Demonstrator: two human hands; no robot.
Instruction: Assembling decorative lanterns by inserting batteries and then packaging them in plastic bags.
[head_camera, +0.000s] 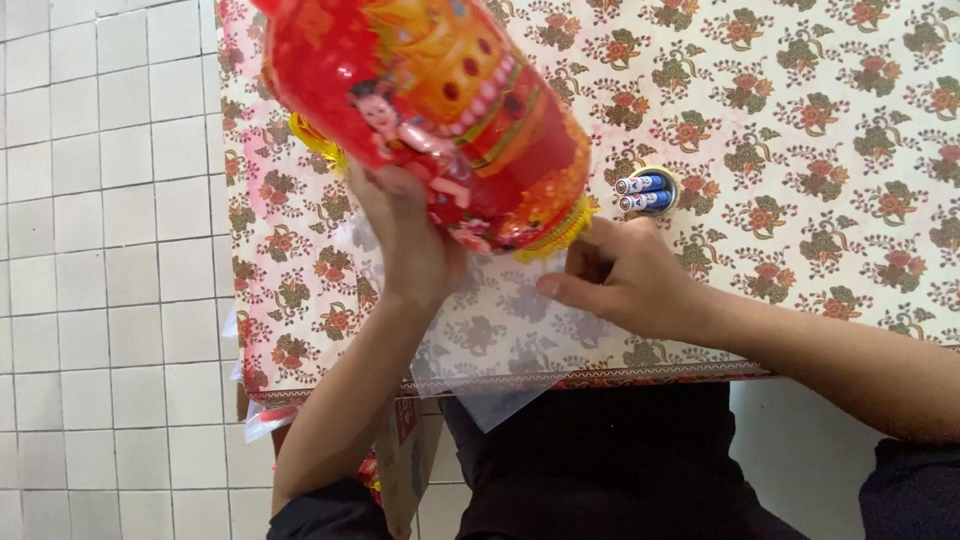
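A large red and gold paper lantern (440, 100) with a printed figure and a yellow fringe is raised over the table, tilted toward me. My left hand (405, 235) grips its lower end from below. My right hand (625, 280) rests on the flowered tablecloth (800, 120) just right of the lantern's fringe, fingers curled and touching a clear plastic sheet (500, 340) that lies on the cloth and hangs over the near edge.
Two small blue and white batteries (643, 192) lie side by side in a round recess beside my right hand. White tiled floor (100, 250) is left of the table. A cardboard piece (405, 460) hangs below the table edge near my lap.
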